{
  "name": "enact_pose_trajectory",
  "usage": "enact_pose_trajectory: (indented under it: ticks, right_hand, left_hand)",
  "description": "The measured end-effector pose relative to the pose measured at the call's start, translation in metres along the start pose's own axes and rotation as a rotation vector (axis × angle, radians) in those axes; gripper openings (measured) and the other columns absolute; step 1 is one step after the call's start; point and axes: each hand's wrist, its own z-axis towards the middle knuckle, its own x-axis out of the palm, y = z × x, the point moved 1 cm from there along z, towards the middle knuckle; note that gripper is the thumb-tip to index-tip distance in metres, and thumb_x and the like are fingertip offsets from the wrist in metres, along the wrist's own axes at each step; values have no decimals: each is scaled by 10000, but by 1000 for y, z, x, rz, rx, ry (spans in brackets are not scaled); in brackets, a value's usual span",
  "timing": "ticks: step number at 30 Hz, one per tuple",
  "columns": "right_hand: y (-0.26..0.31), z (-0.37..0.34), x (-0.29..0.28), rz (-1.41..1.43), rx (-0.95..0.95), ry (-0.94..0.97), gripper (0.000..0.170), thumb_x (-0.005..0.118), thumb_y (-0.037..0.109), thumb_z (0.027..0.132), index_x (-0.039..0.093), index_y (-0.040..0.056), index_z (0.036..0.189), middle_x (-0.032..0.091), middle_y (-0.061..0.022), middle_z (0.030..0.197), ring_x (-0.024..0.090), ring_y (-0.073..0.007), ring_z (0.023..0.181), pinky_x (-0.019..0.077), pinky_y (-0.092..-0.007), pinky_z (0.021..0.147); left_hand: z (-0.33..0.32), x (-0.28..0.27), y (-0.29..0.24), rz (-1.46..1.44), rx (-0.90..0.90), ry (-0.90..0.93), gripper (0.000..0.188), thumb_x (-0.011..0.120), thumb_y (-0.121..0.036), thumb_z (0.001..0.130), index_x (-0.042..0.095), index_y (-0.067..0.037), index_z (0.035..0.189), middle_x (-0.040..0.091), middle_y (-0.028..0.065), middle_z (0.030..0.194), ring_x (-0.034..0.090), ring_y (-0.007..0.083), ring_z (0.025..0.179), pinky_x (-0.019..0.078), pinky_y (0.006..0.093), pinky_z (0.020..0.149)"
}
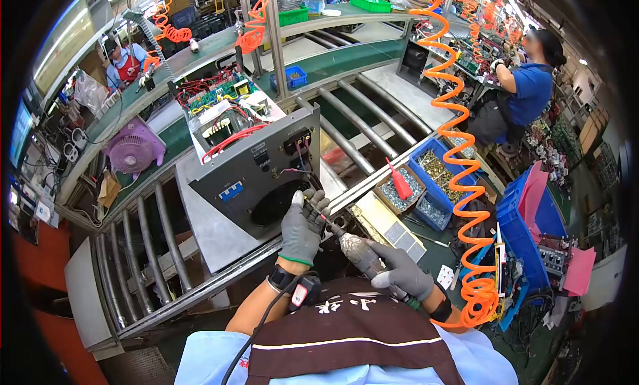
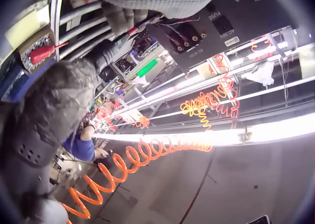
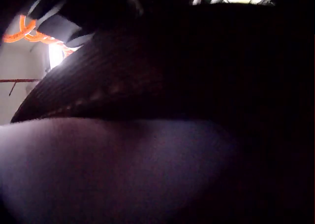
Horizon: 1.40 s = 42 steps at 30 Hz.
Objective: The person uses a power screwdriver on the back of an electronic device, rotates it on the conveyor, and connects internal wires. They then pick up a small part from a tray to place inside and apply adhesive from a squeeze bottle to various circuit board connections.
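Two gloved hands are working at the dark rear panel (image 1: 247, 175) of an electronics chassis, which is standing upright on a metal plate (image 1: 210, 242) over the roller conveyor (image 1: 172, 235). The right grip (image 1: 403, 273) is grasping a tape-wrapped power screwdriver (image 1: 360, 253), with its bit pointing towards the panel's lower right edge. The left grip (image 1: 303, 226) is hovering or resting there with bent fingers beside the bit; whether it is pinching the bit or a screw, I cannot tell. Judging by what is showing, assembly is well advanced: circuit boards (image 1: 223, 105) and red wires (image 1: 233, 140) are already sitting behind the panel, and sockets (image 1: 297, 143) are already occupying its upper corner. Fastening is apparently under way, though the pictures are not revealing how many screws are remaining. The large round opening (image 1: 269, 208) is looking unfilled, and the chassis top is still lying uncovered, so further fitting is probably awaiting.
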Motion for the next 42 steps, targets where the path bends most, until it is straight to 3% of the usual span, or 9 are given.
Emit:
enact_pose_trajectory:
  ticks: [5, 8, 13, 16, 17, 19, 22, 35, 42]
  right_hand:
    - [-6, -3, -17, 102, -3, -7, 942, 699, 287, 566, 369, -48, 1383, 573, -114, 1163, 536, -170, 1041, 398, -272, 928]
    - [4, -9, -28, 227, 53, -17, 937, 693, 269, 571, 362, -52, 1387, 562, -102, 1177, 537, -164, 1024, 406, -269, 919]
    - [9, -2, -36, 217, 29, -16, 944, 693, 318, 575, 373, -55, 1381, 565, -101, 1166, 548, -159, 1012, 411, -264, 911]
    - [20, 8, -38, 159, 33, 101, 945, 710, 317, 582, 371, -60, 1380, 556, -115, 1204, 528, -186, 1081, 383, -281, 958]
    - [22, 12, -36, 164, 30, 101, 945, 710, 317, 582, 371, -60, 1380, 556, -115, 1204, 528, -186, 1081, 383, -281, 958]
    - [25, 21, -31, 41, -65, 72, 935, 724, 300, 582, 381, -53, 1377, 559, -118, 1206, 515, -204, 1114, 358, -295, 987]
    - [28, 33, -25, 19, -86, 71, 917, 727, 284, 585, 392, -35, 1376, 562, -118, 1190, 509, -191, 1110, 355, -295, 986]
    - [34, 59, -6, 128, -110, -8, 896, 701, 272, 577, 410, -24, 1371, 568, -72, 1084, 522, -136, 961, 409, -256, 875]
    - [27, 62, 1, 113, -116, -52, 938, 718, 280, 537, 415, -47, 1362, 572, -94, 1174, 517, -165, 1071, 357, -287, 984]
  left_hand:
    - [18, -9, -4, 82, 124, 40, 278, 526, -260, 947, 547, -38, 1113, 621, 95, 974, 586, 172, 739, 514, 289, 640]
    - [23, 13, -16, 564, 512, 5, 212, 584, -192, 918, 583, -25, 1048, 578, 16, 851, 531, 64, 693, 461, 200, 551]
    - [45, 19, -29, 592, 461, -22, 183, 599, -185, 908, 650, -10, 918, 592, -10, 728, 502, 68, 584, 402, 217, 505]
    - [44, 22, -39, 1143, 1000, -195, 234, 644, -169, 842, 647, 31, 721, 566, 77, 551, 535, 162, 515, 402, 323, 508]
    - [41, 24, -43, 1148, 1002, -193, 234, 644, -169, 842, 647, 31, 721, 566, 77, 551, 535, 162, 515, 402, 323, 508]
    - [41, 26, -49, 1350, 1038, -233, 249, 676, -248, 792, 655, -9, 722, 579, 169, 592, 581, 304, 548, 447, 390, 548]
    - [41, 30, -55, 1489, 1042, -235, 239, 662, -253, 780, 646, -25, 708, 589, 169, 610, 592, 351, 591, 445, 425, 553]
    - [43, 34, -59, 1556, 1106, -152, 251, 627, -293, 789, 649, -58, 703, 603, 164, 634, 600, 365, 629, 456, 455, 578]
    - [47, 34, -55, 1408, 1122, -131, 273, 639, -265, 825, 664, -12, 724, 590, 171, 625, 588, 319, 558, 439, 381, 543]
